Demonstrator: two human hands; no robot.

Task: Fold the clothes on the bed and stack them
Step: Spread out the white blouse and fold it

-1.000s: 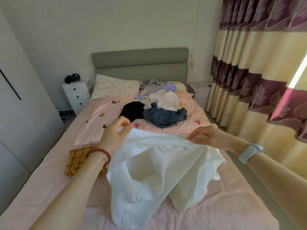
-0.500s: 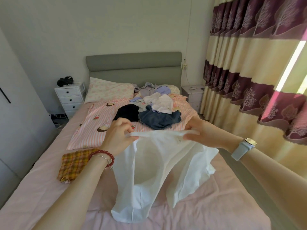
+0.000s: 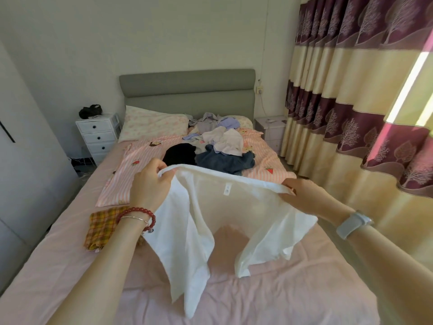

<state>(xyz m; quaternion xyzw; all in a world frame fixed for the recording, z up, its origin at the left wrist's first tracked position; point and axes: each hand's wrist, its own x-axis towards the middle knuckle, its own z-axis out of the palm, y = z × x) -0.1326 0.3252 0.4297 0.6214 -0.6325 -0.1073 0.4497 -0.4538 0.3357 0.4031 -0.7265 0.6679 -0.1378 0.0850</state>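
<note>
Head view. Compared with half a second back, my hands are spread wider apart and the waistband of the white garment (image 3: 218,221) is pulled into a long taut edge instead of bunched between them; a small label now shows near its middle. The garment is lifted a little more off the bed (image 3: 304,289) and its two legs hang apart with pink sheet visible between them.

My left hand (image 3: 150,184) has fingers curled over the left end of the top edge, pinching the cloth. My right hand (image 3: 311,198) pinches the right end, thumb on top of the fabric, fingers underneath and mostly hidden.

The white garment is thin, slightly see-through, creased, with the left leg hanging longer toward me than the right one. It hangs over the near half of the bed, lower ends touching the sheet.

Left of the garment, a yellow plaid cloth (image 3: 103,228) lies folded flat on the sheet, partly behind my left wrist. Beyond the garment, toward the headboard, a heap of unfolded clothes (image 3: 222,146) sits on a pink striped blanket (image 3: 131,170): black piece, dark blue piece, pale ones on top.
</note>
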